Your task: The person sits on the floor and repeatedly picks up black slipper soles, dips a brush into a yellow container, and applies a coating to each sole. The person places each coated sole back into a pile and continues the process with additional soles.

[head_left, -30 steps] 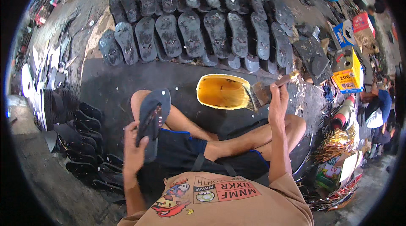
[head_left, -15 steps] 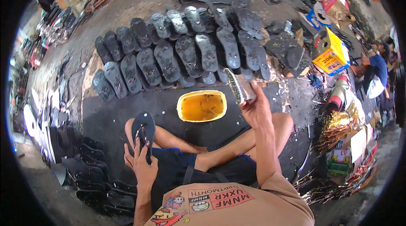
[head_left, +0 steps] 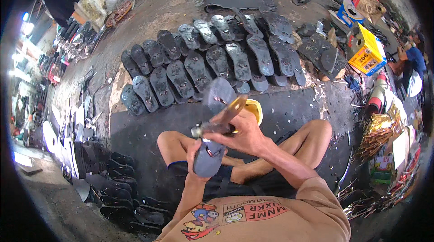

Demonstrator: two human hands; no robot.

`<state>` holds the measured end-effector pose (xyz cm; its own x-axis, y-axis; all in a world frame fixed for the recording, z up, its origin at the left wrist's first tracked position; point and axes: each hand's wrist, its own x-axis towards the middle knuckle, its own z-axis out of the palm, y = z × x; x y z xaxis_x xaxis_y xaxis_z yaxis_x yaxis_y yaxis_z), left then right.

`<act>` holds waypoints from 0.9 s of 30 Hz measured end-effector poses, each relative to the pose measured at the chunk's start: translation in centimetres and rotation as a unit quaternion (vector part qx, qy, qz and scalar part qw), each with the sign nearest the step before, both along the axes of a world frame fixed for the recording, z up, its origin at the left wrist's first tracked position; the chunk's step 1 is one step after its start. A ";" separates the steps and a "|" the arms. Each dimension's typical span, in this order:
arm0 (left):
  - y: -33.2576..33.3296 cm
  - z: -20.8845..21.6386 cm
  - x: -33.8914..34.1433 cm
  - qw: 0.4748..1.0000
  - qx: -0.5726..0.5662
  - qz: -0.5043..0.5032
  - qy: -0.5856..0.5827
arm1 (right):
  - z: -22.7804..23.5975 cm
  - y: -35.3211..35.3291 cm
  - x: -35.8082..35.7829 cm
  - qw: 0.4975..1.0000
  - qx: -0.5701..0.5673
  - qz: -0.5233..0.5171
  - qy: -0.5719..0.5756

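Note:
My left hand (head_left: 193, 157) grips a dark flip-flop (head_left: 209, 160) with its sole turned up; the far half is blurred. Across the middle of that sole lies a brown, wooden-backed brush (head_left: 237, 106), smeared by motion, with my right hand (head_left: 242, 131) wrapped round it. Both hands are close together above my crossed legs. Just behind the right hand stands a tub with a pale yellow rim (head_left: 257, 110), its inside mostly hidden by the hand and brush.
Rows of dark flip-flops (head_left: 196, 72) lie beyond the black mat (head_left: 289, 106). More flip-flops (head_left: 120, 187) are stacked at the left. On the right stand a yellow box (head_left: 365, 52) and a bundle of gold strips (head_left: 379, 126); farther off, a person (head_left: 410, 63) sits.
My left hand has brought the flip-flop inward and turned it sole up. My right hand has moved left with the brush onto it. The tub is now largely covered; the view has shifted.

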<state>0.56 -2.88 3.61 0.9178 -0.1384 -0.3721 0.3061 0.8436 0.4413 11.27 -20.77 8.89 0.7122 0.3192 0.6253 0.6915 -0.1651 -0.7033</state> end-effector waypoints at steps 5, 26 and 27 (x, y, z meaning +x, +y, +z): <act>1.1 -1.8 -1.2 0.992 -0.070 -0.065 -0.083 | 0.3 0.0 4.2 0.985 0.043 -0.159 -0.049; -0.4 0.5 -0.3 0.864 0.482 -0.028 -0.142 | 3.5 -5.6 1.8 0.964 0.139 -0.167 0.153; -0.8 0.2 0.8 0.941 0.315 -0.007 -0.121 | 3.1 -5.2 0.3 0.964 0.150 -0.126 0.179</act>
